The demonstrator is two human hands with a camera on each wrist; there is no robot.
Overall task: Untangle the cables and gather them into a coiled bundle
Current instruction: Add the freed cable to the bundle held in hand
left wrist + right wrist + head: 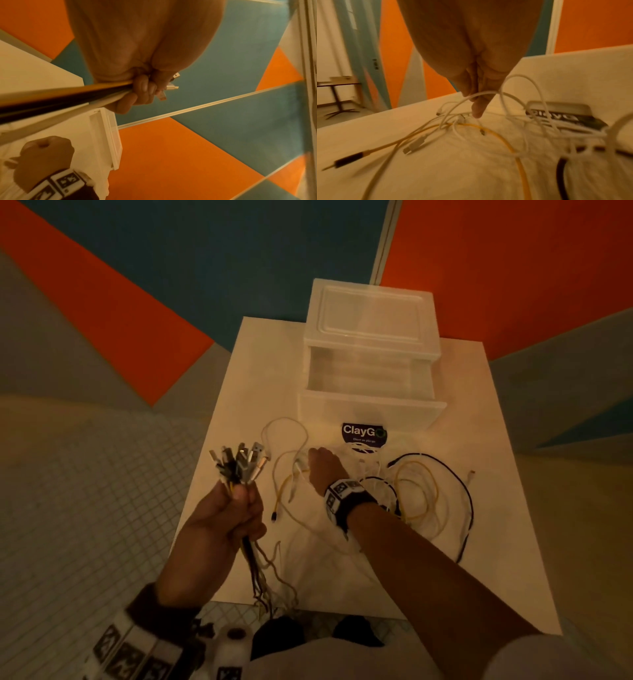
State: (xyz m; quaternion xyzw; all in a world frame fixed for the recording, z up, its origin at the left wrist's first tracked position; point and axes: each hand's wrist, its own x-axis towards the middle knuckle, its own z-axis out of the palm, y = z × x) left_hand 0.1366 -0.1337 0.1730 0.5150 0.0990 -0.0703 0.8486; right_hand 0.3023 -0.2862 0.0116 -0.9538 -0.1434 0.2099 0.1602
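Note:
My left hand (239, 498) is raised over the table's left edge and grips a bundle of cables (239, 463); several plugs fan out above the fist and the cords hang below it. The left wrist view shows the fingers (144, 92) curled tight round those cords (68, 93). My right hand (313, 463) reaches into the loose tangle (424, 498) of white, yellow and black cables lying on the white table (479, 559). In the right wrist view its fingertips (476, 100) pinch a white cable (513, 97) just above a yellow cable (488, 129).
A clear plastic drawer unit (370, 313) stands at the back of the table with its drawer (370, 378) pulled open. A dark ClayGo sticker (363, 433) lies in front of it. Tiled floor (85, 508) lies to the left, and orange and blue walls rise behind.

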